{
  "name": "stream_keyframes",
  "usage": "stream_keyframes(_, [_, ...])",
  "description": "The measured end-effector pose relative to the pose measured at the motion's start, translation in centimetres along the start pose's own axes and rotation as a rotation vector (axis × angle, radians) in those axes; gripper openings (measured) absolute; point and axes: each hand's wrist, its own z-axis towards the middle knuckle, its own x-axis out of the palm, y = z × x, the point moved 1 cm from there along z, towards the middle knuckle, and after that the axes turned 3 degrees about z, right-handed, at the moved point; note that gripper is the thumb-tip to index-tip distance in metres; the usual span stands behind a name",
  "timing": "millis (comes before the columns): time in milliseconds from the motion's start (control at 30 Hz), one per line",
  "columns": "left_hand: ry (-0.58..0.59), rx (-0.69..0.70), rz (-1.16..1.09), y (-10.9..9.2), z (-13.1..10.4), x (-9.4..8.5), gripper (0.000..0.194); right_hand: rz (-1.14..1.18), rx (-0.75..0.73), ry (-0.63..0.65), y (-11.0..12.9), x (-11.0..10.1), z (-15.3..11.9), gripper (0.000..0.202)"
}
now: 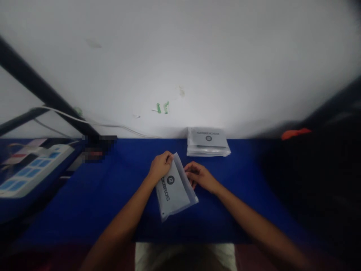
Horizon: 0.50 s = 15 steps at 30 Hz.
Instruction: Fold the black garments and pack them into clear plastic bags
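Both forearms are stretched forward and angled inward, so that the hands are brought close together. The upper end of a printed, translucent pouch (177,191) is gripped by the left hand (161,165). The right hand (203,178) is held with fingers curled at the pouch's long edge; whether that edge is pinched cannot be told. The pouch is slanted between the hands and nearer the body, over a blue tabletop (107,195). Beyond the right hand, similar pouches are stacked (208,141).

Pale grey pouch (179,192) with black round logo (170,180) and lettering (166,191), deep blue tabletop (98,199), white wall (225,67)
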Motion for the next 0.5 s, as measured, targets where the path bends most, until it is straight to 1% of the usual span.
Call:
stream_keyframes(233, [-0.001, -0.009, 0.010, 0.10, -0.06, -0.20, 0.022, 0.008, -0.008, -0.027, -0.15, -0.36, 0.02, 0.033])
stream_keyframes(367, [0.003, -0.011, 0.003, 0.10, -0.06, -0.25, 0.021, -0.087, -0.047, 0.005, -0.15, -0.54, -0.07, 0.032])
stream_keyframes(433, [0.002, -0.006, -0.003, -0.10, -0.10, -0.31, 0.021, -0.134, -0.044, 0.027, -0.18, -0.41, -0.12, 0.028])
stream_keyframes(500, [-0.004, 0.009, -0.009, -0.60, -0.28, -0.39, 0.022, -0.162, -0.030, 0.022, -0.13, -0.10, -0.20, 0.027])
